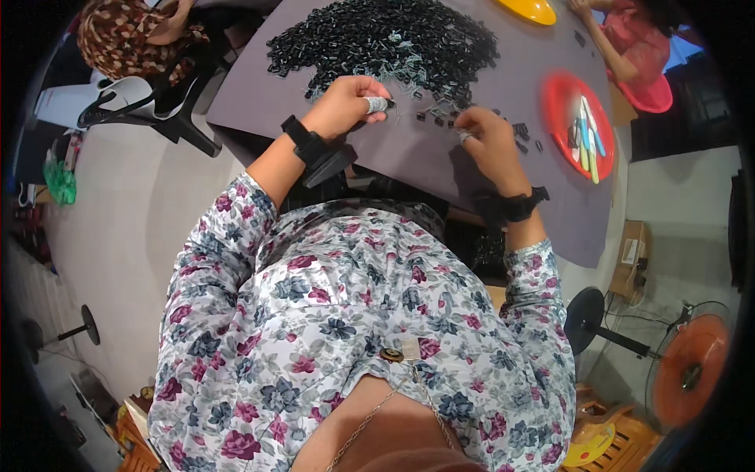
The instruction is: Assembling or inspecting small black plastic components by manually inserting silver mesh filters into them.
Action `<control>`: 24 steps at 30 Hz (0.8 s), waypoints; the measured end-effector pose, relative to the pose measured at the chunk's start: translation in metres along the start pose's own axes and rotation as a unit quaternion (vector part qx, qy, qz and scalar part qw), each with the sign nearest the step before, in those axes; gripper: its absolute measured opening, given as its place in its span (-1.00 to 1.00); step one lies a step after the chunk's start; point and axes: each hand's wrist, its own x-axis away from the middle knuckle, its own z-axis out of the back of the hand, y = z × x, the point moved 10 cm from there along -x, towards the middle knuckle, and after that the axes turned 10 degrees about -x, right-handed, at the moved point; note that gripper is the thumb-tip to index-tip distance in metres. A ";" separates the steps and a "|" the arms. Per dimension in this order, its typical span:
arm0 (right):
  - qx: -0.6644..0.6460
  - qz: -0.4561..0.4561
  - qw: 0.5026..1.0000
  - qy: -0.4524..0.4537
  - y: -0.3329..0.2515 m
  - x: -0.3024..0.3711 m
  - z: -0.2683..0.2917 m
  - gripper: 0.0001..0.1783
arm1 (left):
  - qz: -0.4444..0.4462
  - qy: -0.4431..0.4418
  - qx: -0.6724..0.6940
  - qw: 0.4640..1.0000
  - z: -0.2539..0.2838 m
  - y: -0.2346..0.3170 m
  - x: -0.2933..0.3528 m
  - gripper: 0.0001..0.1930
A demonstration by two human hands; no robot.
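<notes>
My left hand (348, 108) is over the table's near edge, its fingers closed round a small black piece (391, 103). A grey-white wrapping shows on one of its fingers, and a thin light strand hangs beside the tips. To the right, my right hand (489, 141) reaches down to the tabletop with thumb and fingers pinched together. Whatever is between those fingertips is too small to make out. Several loose black pieces (429, 116) lie in a row between the two hands. Beyond them spreads a large pile of small black pieces (338, 35), with thin grey pin-like pieces (409, 67) scattered over its middle.
A red tray (553, 118) with several white, blue and green sticks is on the right of the purple-grey table (255, 94). A yellow dish (535, 9) sits farther back. Other people are at the far left and far right. An orange fan (690, 370) stands lower right.
</notes>
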 end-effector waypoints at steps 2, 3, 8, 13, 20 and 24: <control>-0.001 -0.001 1.000 0.016 0.002 0.008 0.008 -0.76 | -0.033 0.012 -0.127 0.991 0.002 0.008 -0.007 -0.90; -0.001 -0.002 1.000 0.024 0.002 0.012 0.011 -0.75 | -0.089 0.056 -0.160 0.982 0.002 0.019 -0.007 -0.90; -0.024 -0.062 0.997 0.041 0.018 0.030 0.015 -0.75 | -0.250 0.058 -0.296 0.920 -0.048 0.063 -0.006 -0.76; -0.011 -0.073 0.997 0.031 0.011 0.036 0.010 -0.76 | -0.298 -0.003 -0.432 0.851 -0.092 0.071 -0.015 -0.68; -0.026 -0.057 0.998 0.026 0.014 0.036 0.008 -0.77 | -0.305 -0.014 -0.493 0.815 -0.099 0.073 -0.010 -0.67; -0.058 -0.064 0.996 0.025 0.016 0.033 0.005 -0.79 | -0.348 0.027 -0.398 0.848 -0.083 0.076 0.009 -0.66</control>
